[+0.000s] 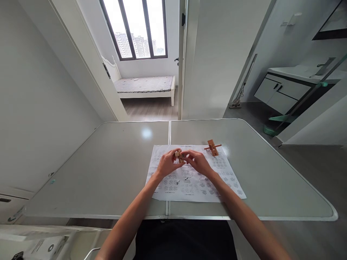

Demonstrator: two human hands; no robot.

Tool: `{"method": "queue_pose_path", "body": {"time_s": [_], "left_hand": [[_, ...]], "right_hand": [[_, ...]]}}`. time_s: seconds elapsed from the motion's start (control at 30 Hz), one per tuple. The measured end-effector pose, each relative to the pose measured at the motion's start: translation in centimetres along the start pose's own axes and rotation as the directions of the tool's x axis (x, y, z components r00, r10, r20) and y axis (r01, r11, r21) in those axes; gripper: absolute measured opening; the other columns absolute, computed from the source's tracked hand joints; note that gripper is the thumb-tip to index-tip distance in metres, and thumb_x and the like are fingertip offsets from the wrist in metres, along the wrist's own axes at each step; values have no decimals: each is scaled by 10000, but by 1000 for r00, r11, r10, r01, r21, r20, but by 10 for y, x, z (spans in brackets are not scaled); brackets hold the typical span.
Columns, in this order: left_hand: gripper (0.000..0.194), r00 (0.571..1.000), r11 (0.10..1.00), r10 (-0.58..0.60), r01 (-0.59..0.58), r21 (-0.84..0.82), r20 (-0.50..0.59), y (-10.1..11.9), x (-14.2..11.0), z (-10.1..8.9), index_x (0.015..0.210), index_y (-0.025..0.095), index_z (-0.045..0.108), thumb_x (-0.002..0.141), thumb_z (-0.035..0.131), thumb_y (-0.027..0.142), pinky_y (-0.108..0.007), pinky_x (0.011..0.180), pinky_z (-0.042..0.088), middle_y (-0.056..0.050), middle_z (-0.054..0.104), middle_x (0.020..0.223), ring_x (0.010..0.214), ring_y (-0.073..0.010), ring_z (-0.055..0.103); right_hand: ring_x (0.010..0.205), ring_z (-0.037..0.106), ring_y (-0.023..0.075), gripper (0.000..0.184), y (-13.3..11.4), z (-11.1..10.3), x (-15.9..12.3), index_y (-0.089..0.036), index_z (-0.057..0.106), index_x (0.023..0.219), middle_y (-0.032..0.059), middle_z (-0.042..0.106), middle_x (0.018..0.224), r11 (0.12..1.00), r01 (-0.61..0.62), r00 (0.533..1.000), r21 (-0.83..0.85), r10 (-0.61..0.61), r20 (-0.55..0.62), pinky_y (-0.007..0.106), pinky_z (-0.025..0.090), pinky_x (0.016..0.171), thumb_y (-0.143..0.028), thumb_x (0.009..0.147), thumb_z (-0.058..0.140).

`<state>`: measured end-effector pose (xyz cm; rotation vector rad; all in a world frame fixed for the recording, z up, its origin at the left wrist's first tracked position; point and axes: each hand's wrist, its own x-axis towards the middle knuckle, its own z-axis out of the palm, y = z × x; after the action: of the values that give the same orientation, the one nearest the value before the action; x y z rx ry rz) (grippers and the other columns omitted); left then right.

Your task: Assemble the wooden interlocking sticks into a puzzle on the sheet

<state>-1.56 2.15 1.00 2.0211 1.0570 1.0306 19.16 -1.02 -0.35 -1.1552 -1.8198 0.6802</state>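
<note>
My left hand (167,164) and my right hand (198,162) meet over a printed instruction sheet (227,180) on the grey table (108,173). Together they pinch a small wooden puzzle piece assembly (180,155), with the fingers of both hands closed on it. A second wooden puzzle (213,147), made of crossed interlocked bars, stands on the sheet's far right corner, just beyond my right hand and untouched.
The table has a seam (168,133) down its middle and rounded far corners. Behind it are a white wall panel (217,61), an open doorway to a room with a bed (145,86), and a bathroom cabinet (282,94) at right.
</note>
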Motion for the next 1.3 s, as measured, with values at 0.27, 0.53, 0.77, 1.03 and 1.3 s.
{"method": "queue_pose_path", "body": {"time_s": [0.27, 0.53, 0.77, 1.03, 1.3], "left_hand": [[570, 999, 999, 27, -27, -23, 22, -1, 0, 0, 1249, 295, 726, 726, 872, 469, -284, 671, 565, -61, 722, 1098, 750, -156, 650], [593, 982, 936, -148, 178, -305, 117, 0, 2, 2, 1255, 211, 703, 739, 882, 440, -336, 763, 628, -49, 751, 942, 757, -168, 711], [553, 953, 820, -161, 275, -502, 258, 10, 3, -6, 1241, 203, 707, 770, 875, 439, -343, 844, 617, -82, 749, 1058, 947, -223, 743], [564, 941, 819, -116, 272, -506, 319, 10, 1, -9, 1295, 237, 696, 789, 866, 418, -342, 858, 596, -72, 731, 1051, 932, -205, 714], [619, 984, 960, 37, 14, -280, 176, 11, 1, -7, 1345, 264, 652, 778, 876, 373, -379, 983, 551, -81, 686, 1273, 1056, -218, 680]], "right_hand": [[826, 714, 216, 339, -2, 3, 1, -281, 723, 1194, 75, 738, 1128, 997, 4, 1000, 71, -3, -9, 362, 589, 748, -520, 1011, 566], [632, 644, 165, 479, -4, 5, 6, -203, 612, 1158, 54, 678, 929, 974, -140, 979, 177, 163, -125, 301, 513, 596, -641, 1014, 486], [543, 524, 154, 465, -11, 4, 3, -239, 515, 853, -26, 568, 638, 973, -171, 985, 156, 171, 12, 280, 413, 555, -673, 1009, 456], [527, 431, 137, 544, -11, 3, 0, -236, 473, 710, -25, 475, 580, 956, -189, 982, 225, 185, 38, 274, 360, 513, -700, 990, 430], [443, 230, 93, 607, -9, 6, 3, -251, 339, 598, -58, 308, 504, 739, -368, 930, 564, 293, 223, 271, 206, 432, -717, 920, 556]]}}
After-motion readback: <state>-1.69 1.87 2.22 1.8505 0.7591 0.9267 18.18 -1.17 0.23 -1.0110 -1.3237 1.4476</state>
